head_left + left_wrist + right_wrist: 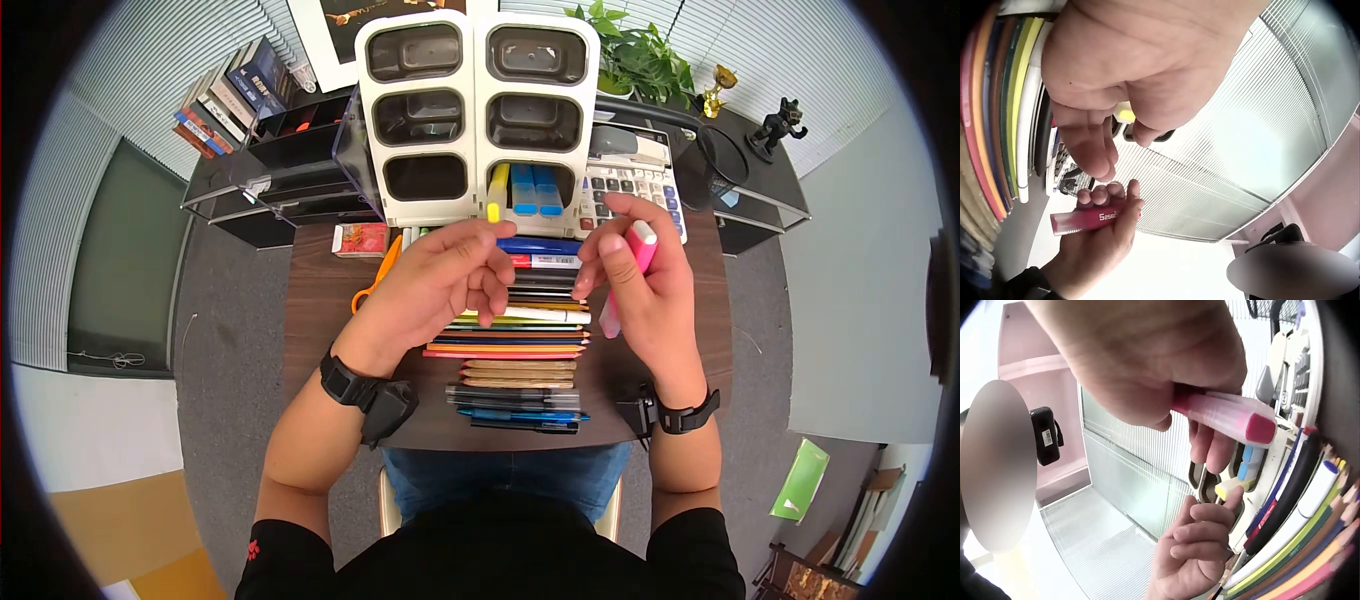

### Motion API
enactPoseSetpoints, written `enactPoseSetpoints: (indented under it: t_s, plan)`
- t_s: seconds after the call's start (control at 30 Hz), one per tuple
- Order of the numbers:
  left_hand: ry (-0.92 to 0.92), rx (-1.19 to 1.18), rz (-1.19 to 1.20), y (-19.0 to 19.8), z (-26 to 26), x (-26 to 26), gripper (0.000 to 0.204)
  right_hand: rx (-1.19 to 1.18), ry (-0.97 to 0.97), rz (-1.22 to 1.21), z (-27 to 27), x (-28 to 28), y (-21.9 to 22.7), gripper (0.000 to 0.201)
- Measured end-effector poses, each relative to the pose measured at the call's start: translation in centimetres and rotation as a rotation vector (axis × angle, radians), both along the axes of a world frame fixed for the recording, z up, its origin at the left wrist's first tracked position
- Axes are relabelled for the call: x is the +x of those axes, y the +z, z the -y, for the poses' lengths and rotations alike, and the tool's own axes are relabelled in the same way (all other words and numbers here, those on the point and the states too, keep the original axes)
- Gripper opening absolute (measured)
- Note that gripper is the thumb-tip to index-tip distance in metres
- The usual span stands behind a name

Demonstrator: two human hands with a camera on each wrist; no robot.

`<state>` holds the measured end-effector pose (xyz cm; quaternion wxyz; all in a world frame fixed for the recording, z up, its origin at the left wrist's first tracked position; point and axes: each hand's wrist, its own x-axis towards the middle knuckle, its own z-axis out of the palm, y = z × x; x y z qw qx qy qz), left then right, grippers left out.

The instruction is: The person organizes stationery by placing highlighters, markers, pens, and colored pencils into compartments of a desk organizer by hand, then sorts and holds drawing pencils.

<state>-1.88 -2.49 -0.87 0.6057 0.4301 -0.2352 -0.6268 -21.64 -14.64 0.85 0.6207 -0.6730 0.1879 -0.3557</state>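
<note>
My right hand (660, 300) holds a pink highlighter (641, 242) with a white end, its fingers curled round the barrel above the table's right side. In the right wrist view the highlighter (1232, 419) points away from the palm. My left hand (435, 280) is raised over the rows of pens, fingers loosely bent, with nothing in its grasp. Just beyond its index fingertip, a yellow highlighter (497, 192) leans in the lower right compartment of a white organizer (475, 130). Two blue highlighters (535, 188) stand beside it in that compartment.
Coloured pencils (505, 352), brown pencils (518, 374) and several pens (515, 398) lie in rows on the dark table (320, 310). Orange scissors (375, 280) and a red box (360, 239) are at left. A calculator (665, 195) stands right of the organizer.
</note>
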Motion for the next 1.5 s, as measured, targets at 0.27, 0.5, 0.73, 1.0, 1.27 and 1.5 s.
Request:
enactPoseSetpoints:
  t_s: [0.27,0.5,0.73,1.0,1.27,1.5]
  plan:
    - [0.085,-0.047,0.088,-0.3,-0.4,0.8,0.036,-0.013,0.042,-0.090,-0.5,0.0,0.2,0.032]
    - [0.050,-0.034,0.106,0.0,-0.5,0.2,0.031,-0.016,0.057,-0.074,-0.2,0.0,-0.1,0.034]
    - [-0.261,-0.248,0.369,0.8,-2.1,-3.1,0.035,0.227,0.331,0.373,-1.1,0.9,-0.6,0.040]
    - [-0.437,-0.120,0.288,1.2,-1.9,-3.3,0.036,0.131,0.247,0.174,-0.9,1.1,-0.9,0.040]
    - [-0.270,-0.064,0.061,0.5,-1.6,-4.5,0.037,0.171,0.190,0.094,-2.0,1.4,-0.8,0.035]
    - [-0.027,-0.007,-0.193,1.0,-1.6,-1.1,0.021,-0.772,0.309,-0.114,0.1,-0.4,2.7,0.040]
